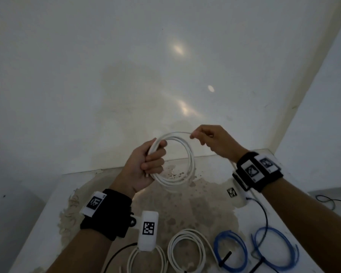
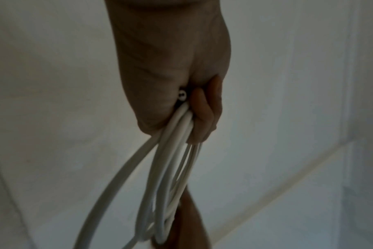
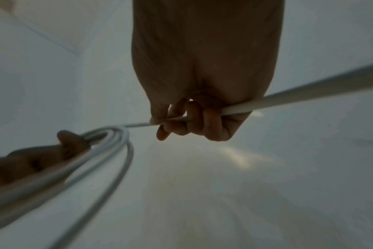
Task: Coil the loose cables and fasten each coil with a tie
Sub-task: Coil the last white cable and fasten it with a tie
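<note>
White coil (image 1: 185, 160): several loops stacked, held up between my two hands, above the table (image 1: 215, 205).
Left hand (image 1: 146, 166): fingers curled round the gathered loops on their left side; one cut end of the cable pokes out by my palm.
Right hand (image 1: 211, 140): pinches the running strand at the top of the coil, just right of the loops; the rest trails back under my right wrist.
Progress: I judge this coil partly wound; the tail remains to wind in, no tie on it yet.
Near my forearms: two white coils (image 1: 185, 251) and two blue coils (image 1: 232, 251) lie on the table; whether they are tied I cannot tell.
Black ties (image 1: 225, 258): apparently lying by the blue coils.
</note>
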The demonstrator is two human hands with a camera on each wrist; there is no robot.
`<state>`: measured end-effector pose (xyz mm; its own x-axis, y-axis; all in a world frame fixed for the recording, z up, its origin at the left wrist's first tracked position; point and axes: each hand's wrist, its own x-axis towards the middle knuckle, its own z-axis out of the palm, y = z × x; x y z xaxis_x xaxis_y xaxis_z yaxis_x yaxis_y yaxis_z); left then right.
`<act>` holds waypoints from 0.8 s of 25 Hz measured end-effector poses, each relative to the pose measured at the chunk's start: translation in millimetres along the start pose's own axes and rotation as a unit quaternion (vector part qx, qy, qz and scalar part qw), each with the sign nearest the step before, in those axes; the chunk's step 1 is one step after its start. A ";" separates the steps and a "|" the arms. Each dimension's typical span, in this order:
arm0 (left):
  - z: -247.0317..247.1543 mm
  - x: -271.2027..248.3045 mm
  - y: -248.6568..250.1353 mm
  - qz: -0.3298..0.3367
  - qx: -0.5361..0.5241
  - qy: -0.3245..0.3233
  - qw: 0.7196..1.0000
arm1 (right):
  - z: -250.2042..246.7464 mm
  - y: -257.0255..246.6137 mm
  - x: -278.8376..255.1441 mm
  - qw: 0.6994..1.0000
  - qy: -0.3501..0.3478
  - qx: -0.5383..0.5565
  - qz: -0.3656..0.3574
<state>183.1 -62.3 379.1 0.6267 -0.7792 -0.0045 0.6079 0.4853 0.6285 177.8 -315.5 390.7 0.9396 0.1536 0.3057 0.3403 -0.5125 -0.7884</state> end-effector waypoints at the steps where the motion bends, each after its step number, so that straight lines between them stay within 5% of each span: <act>1: -2.0 -2.2 3.5 0.026 -0.014 -0.003 1.000 | 7.3 13.5 -12.9 1.000 -0.002 0.011 0.026; 4: -6.3 -5.1 15.6 0.129 -0.008 0.066 0.989 | 37.9 45.5 -52.6 0.993 -0.064 -0.033 0.097; 7: -10.8 0.9 20.6 0.215 0.010 0.152 0.965 | 62.3 30.8 -83.3 0.949 -0.254 -0.141 0.121; 9: -11.5 8.5 12.0 0.226 0.051 0.202 0.952 | 73.7 -2.9 -91.2 0.914 -0.342 -0.204 0.076; 11: -7.3 14.3 -5.2 0.193 0.131 0.235 0.944 | 75.0 -36.4 -84.8 0.915 -0.322 -0.243 -0.018; 14: 2.5 9.5 -31.7 0.106 0.251 0.234 0.933 | 56.1 -68.3 -58.2 0.945 -0.201 -0.223 -0.132; 17: 20.5 -0.3 -48.8 0.023 0.316 0.209 0.925 | 34.6 -66.0 -37.9 0.986 -0.130 -0.058 -0.086; 20: 28.4 -2.1 -57.2 -0.037 0.245 0.188 0.950 | 39.1 -45.6 -40.2 0.996 -0.066 -0.002 -0.053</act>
<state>133.1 -99.7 365.2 0.7767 -0.5628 -0.2828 0.4152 0.1198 0.9018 126.0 -265.3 393.5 0.8950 0.3161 0.3146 0.4381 -0.4915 -0.7526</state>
